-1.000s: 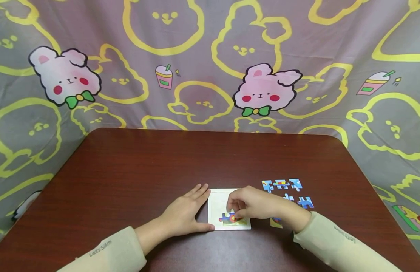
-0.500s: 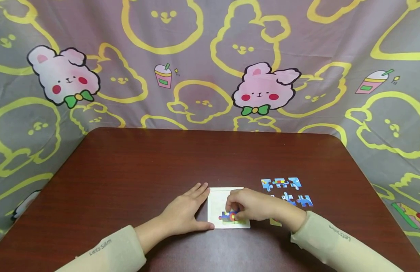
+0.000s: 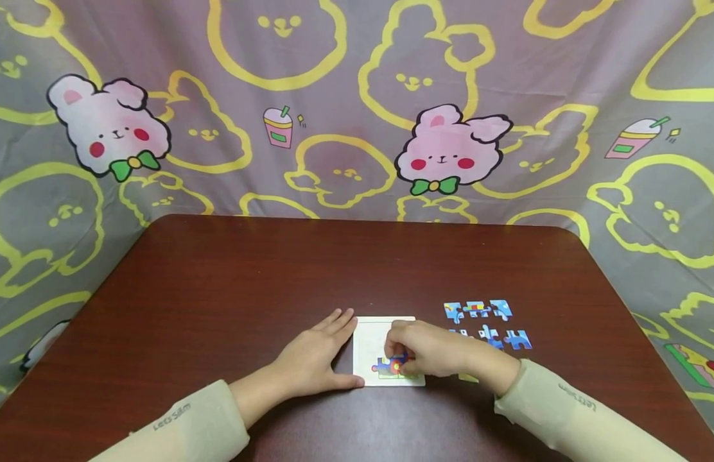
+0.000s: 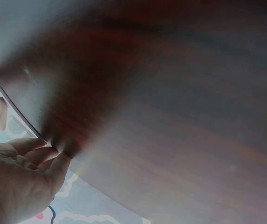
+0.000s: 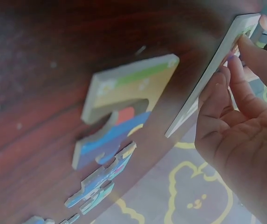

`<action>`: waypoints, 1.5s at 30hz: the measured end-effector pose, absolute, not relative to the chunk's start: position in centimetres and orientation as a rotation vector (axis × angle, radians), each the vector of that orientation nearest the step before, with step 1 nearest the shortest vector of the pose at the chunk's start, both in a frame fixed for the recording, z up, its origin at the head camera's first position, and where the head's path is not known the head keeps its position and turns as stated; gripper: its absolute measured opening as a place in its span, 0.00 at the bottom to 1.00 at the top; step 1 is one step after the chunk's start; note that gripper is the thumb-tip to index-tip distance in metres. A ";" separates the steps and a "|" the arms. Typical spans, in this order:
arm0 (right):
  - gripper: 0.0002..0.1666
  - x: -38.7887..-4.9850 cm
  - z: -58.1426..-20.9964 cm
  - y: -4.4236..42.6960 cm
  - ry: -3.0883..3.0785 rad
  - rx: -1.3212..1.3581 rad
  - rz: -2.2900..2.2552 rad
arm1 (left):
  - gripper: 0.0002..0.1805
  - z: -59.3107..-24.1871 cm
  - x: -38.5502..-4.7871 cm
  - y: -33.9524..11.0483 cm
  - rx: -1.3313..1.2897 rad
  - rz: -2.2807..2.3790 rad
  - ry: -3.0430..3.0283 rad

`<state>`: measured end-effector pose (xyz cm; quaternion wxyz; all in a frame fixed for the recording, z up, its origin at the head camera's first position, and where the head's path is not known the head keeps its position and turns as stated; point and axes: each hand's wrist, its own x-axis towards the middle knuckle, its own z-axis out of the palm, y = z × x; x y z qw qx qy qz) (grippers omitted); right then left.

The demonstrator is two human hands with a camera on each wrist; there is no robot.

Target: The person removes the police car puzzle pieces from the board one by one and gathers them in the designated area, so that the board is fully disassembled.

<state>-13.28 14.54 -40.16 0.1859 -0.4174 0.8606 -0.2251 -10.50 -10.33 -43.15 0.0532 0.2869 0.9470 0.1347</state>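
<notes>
A white square puzzle board (image 3: 368, 340) lies on the table, with colourful jigsaw pieces (image 3: 387, 367) in its lower part. My left hand (image 3: 312, 360) rests along the board's left side, fingers straight, the thumb at the near corner. Over the board's right half is my right hand (image 3: 423, 346), its index finger and thumb pinching a puzzle piece (image 3: 399, 366) low on the board. The hand hides part of that piece. From the right wrist view, thumb and index finger (image 5: 252, 100) meet at the board (image 5: 217, 60), with the other fingers curled.
Loose puzzle pieces lie in rows right of the board, such as a blue one (image 3: 500, 309) and another (image 3: 517, 339). A yellow and blue piece (image 5: 138, 88) is nearest the right wrist camera. Patterned cloth (image 3: 345, 77) hangs behind the brown table (image 3: 247, 276).
Both hands stay almost in place. The right fingers shift very slightly at the pinched piece. The whole head view has moved a little.
</notes>
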 end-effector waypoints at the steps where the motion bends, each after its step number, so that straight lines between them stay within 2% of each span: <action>1: 0.12 -13.3 -40.2 14.5 2.425 -1.180 -0.632 | 0.56 -43.1 -10.5 -10.3 0.871 0.409 2.877; 26: 0.13 -13.2 -40.5 14.5 2.405 -1.137 -0.728 | 0.56 -43.1 -10.4 -10.4 0.881 0.399 2.872; 35: 0.08 -13.4 -40.7 14.3 2.307 -1.050 -0.904 | 0.56 -43.1 -10.4 -10.4 0.878 0.409 2.880; 45: 0.08 -13.4 -40.5 14.1 2.209 -1.013 -1.010 | 0.56 -43.1 -10.5 -10.4 0.890 0.400 2.888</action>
